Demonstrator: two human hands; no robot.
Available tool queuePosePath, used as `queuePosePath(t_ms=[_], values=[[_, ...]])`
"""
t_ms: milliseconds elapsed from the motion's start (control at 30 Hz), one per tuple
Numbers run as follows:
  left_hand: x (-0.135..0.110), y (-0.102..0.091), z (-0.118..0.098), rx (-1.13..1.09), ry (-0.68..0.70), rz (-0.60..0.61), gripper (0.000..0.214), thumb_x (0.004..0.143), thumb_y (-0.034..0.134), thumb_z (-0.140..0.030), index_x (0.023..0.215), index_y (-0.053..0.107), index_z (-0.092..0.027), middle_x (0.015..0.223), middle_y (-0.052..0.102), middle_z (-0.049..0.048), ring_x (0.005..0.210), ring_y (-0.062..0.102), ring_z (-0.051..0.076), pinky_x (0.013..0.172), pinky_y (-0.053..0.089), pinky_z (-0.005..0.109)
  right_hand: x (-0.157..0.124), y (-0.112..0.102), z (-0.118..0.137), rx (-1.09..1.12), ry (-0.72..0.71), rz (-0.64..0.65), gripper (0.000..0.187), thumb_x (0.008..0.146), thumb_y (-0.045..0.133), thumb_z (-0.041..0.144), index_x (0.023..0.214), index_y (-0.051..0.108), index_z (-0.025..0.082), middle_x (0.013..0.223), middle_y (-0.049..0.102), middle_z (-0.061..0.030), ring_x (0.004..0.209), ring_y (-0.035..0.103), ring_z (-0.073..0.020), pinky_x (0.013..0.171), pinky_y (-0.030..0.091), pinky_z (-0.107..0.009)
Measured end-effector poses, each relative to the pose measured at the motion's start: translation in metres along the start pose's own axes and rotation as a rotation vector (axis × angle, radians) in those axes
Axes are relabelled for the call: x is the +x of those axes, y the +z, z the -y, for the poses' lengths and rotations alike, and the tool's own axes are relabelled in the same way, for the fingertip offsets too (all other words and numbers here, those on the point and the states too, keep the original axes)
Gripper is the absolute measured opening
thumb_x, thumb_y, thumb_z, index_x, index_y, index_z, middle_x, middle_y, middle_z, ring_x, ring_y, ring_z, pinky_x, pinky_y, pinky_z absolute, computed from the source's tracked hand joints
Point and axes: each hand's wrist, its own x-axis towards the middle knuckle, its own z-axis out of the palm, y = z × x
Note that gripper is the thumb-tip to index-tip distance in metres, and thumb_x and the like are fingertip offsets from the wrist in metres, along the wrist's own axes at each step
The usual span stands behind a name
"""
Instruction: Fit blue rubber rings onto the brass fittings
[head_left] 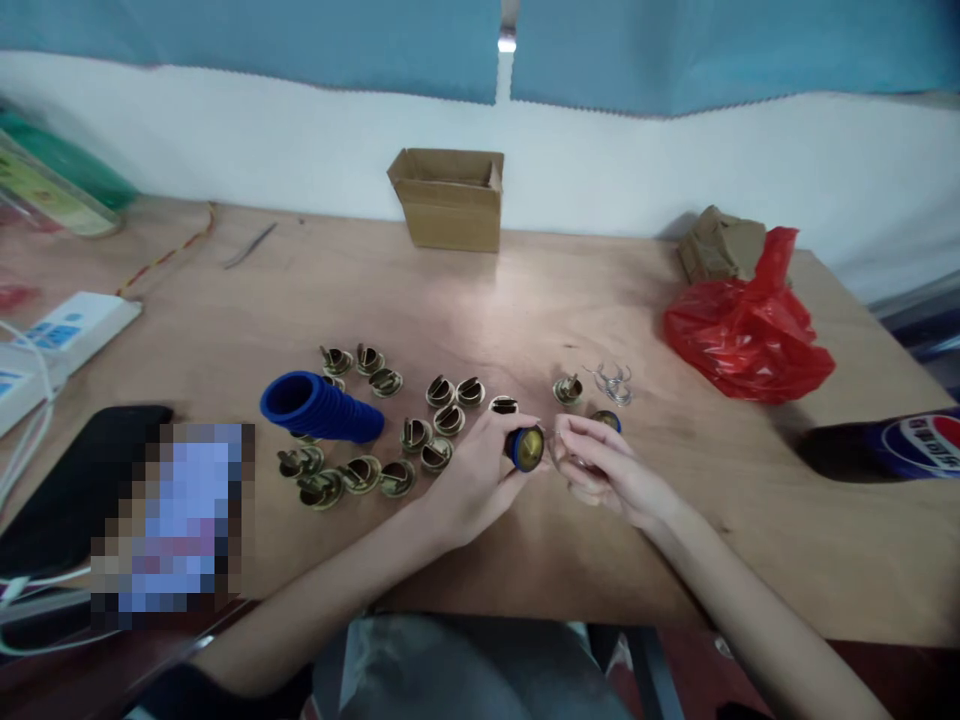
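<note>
My left hand (472,478) is closed round a small round brass part with a blue ring (527,447), its brass face turned to the right. My right hand (604,470) is pinched just beside it, holding a thin clear or wire ring (564,452) that is hard to make out. Several loose brass parts (420,432) lie on the wooden table (480,300) to the left of my hands. A stack of blue rings (319,405) lies on its side among them. A few wire clips (615,383) lie beyond my right hand.
A small open cardboard box (448,198) stands at the back. A red plastic bag (746,325) and brown packets (720,245) are at the right, with a cola bottle (892,445) near the edge. A phone (75,490), power strip (64,335) and tweezers (249,245) are left.
</note>
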Motion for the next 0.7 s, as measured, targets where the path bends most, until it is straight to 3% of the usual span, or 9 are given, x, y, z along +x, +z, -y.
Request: queuePosePath(t_ms=[300,700], values=[[0.0034,-0.0035,-0.0004,0.111,0.194,-0.041,0.039,0.091,0.061,-0.006,0.128,0.052,-0.015,0.106,0.071,0.0097,0.095,0.067,0.021,0.083,0.061,0.035,0.0034,0.0047,-0.0065,-0.094,-0.054,0.004,0.028,0.097,0.066,0.038,0.080,0.054,0.019,0.056,0.042,0.0102,0.042,0.019,-0.0017,0.038,0.017,-0.014],[0.0042,-0.0079,-0.0050,0.231,0.213,-0.067,0.041,0.089,0.063,-0.008,0.127,0.054,-0.018,0.106,0.073,0.0089,0.092,0.065,0.021,0.079,0.061,0.036,0.0034,0.0084,-0.0053,-0.125,-0.065,-0.046,0.031,0.094,0.068,0.041,0.078,0.050,0.020,0.056,0.044,0.0106,0.040,0.017,-0.0013,0.038,0.014,-0.017]])
